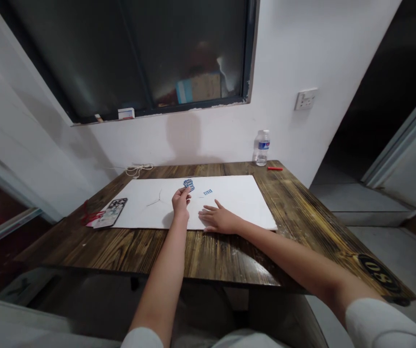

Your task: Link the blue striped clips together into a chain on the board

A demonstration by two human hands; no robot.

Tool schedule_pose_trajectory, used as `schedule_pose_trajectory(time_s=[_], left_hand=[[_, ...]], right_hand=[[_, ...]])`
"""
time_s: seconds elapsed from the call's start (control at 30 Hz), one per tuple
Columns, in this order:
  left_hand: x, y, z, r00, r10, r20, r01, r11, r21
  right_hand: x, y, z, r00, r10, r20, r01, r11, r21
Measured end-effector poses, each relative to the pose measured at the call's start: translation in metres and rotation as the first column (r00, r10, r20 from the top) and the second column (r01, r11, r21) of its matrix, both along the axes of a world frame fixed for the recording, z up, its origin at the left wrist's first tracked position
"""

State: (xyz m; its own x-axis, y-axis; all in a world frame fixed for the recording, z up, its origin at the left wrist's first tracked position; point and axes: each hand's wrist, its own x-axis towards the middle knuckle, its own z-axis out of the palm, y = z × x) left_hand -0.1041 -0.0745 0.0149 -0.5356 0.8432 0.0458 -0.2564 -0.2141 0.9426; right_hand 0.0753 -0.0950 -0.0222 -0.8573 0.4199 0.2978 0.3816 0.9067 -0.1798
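Note:
My left hand [181,200] is raised a little over a white sheet [237,203] on the wooden table [295,212], its fingers pinched on a small stack of blue-backed cards [188,184]. One more blue card [208,192] lies flat on the sheet just right of that stack. My right hand [218,218] rests palm down on the sheet's near edge, fingers stretched out and apart, holding nothing, a short way below the lone card.
A phone [111,212] lies at the sheet's left end beside something red [86,218]. A water bottle [262,147] and a red marker [275,168] sit at the table's far right, a coiled white cord [139,169] at the far left. An open doorway lies right.

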Motion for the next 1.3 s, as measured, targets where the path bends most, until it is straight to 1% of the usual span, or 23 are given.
schedule_pose_trajectory(time_s=[0.1,0.2,0.3,0.4,0.47,0.5,0.6,0.67,0.73,0.8,0.9,1.0,1.07,1.2,1.3], left_hand=[[0.000,0.000,-0.001,1.000,-0.009,-0.011,0.009,1.000,-0.002],[0.002,0.000,-0.003,0.999,-0.022,-0.039,0.022,1.000,-0.008],[0.003,0.001,-0.006,0.997,-0.035,-0.074,0.035,0.999,-0.007],[0.005,0.002,-0.010,0.994,-0.056,-0.093,0.055,0.998,-0.015],[0.006,0.003,-0.011,0.993,-0.069,-0.098,0.067,0.997,-0.026],[0.006,0.003,-0.012,0.992,-0.076,-0.099,0.073,0.997,-0.032],[0.009,0.003,-0.012,0.988,-0.112,-0.108,0.106,0.993,-0.054],[0.011,0.003,-0.013,0.982,-0.140,-0.128,0.133,0.989,-0.061],[0.014,0.002,-0.013,0.973,-0.164,-0.164,0.156,0.986,-0.062],[0.017,0.001,-0.015,0.958,-0.190,-0.217,0.180,0.982,-0.066],[0.024,0.000,-0.017,0.921,-0.256,-0.294,0.242,0.967,-0.086],[0.030,-0.003,-0.018,0.872,-0.350,-0.342,0.332,0.937,-0.110],[0.033,-0.004,-0.019,0.839,-0.411,-0.358,0.393,0.911,-0.124],[0.035,-0.006,-0.021,0.772,-0.512,-0.377,0.491,0.857,-0.160],[0.036,-0.005,-0.022,0.720,-0.567,-0.400,0.542,0.820,-0.185]], right_hand=[[0.015,-0.007,0.001,0.998,0.063,0.024,-0.064,0.997,0.034],[0.025,-0.013,0.004,0.998,0.067,0.014,-0.067,0.994,0.086],[0.027,-0.017,0.009,0.996,0.093,0.010,-0.093,0.985,0.147],[0.026,-0.019,0.015,0.994,0.108,0.033,-0.112,0.980,0.167],[0.026,-0.018,0.017,0.994,0.111,0.014,-0.112,0.984,0.136],[0.026,-0.017,0.018,0.993,0.119,-0.010,-0.117,0.988,0.100],[0.029,-0.013,0.022,0.983,0.126,-0.134,-0.137,0.987,-0.081],[0.032,-0.010,0.025,0.969,0.054,-0.242,-0.111,0.968,-0.227],[0.036,-0.006,0.027,0.937,-0.066,-0.343,-0.062,0.934,-0.352],[0.039,-0.003,0.025,0.893,-0.176,-0.415,-0.028,0.897,-0.442],[0.044,0.002,0.018,0.821,-0.311,-0.479,0.011,0.847,-0.532],[0.048,0.008,0.008,0.740,-0.424,-0.522,0.037,0.800,-0.599],[0.050,0.012,0.003,0.688,-0.475,-0.548,0.042,0.780,-0.624],[0.052,0.017,-0.004,0.615,-0.529,-0.585,0.069,0.775,-0.628],[0.053,0.020,-0.008,0.564,-0.561,-0.606,0.105,0.776,-0.621]])
